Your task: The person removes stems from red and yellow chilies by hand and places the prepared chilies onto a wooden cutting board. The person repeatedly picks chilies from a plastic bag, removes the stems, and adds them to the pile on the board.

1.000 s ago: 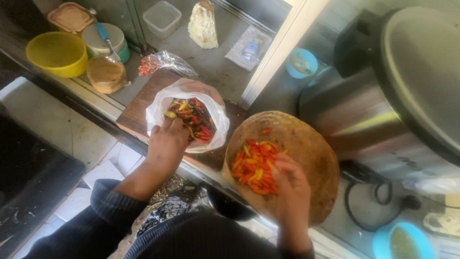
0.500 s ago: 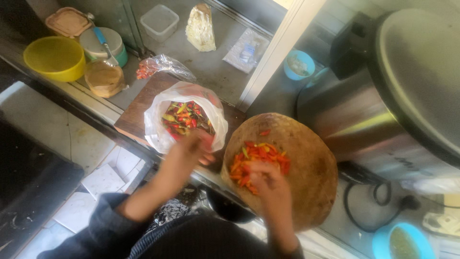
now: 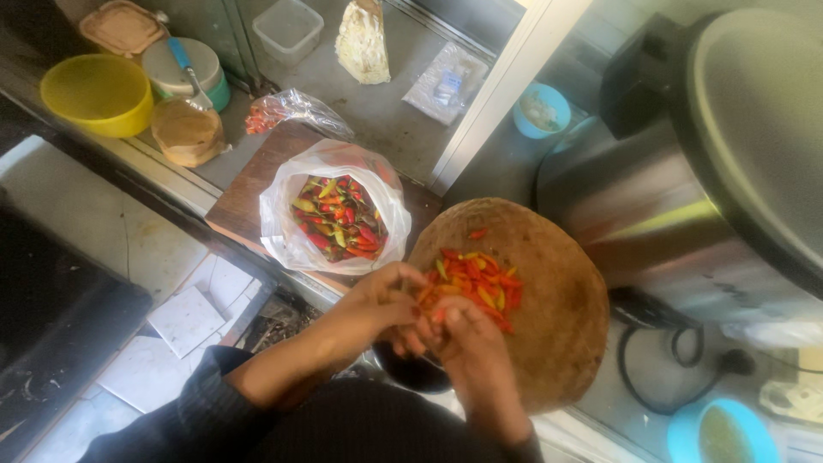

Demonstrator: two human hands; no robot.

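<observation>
A round wooden chopping board (image 3: 549,343) carries a pile of red, orange and green chilli peppers (image 3: 476,283). Both hands meet at the board's near left edge. My left hand (image 3: 381,300) and my right hand (image 3: 467,339) pinch a small chilli between their fingertips, right beside the pile. To the left, a clear plastic bag (image 3: 283,214) lies open on a dark wooden board (image 3: 240,206) and holds several more whole chillies (image 3: 339,214).
A yellow bowl (image 3: 94,94), lidded tubs (image 3: 176,73) and a brown paper-wrapped bundle (image 3: 184,133) sit at the upper left. A large steel pot (image 3: 711,171) stands to the right, with a black cable (image 3: 660,334) below it. Small blue bowls (image 3: 716,429) are nearby.
My left hand left the bag of chillies and came across to the round board, where it now meets my right hand. The view also shifted slightly.
</observation>
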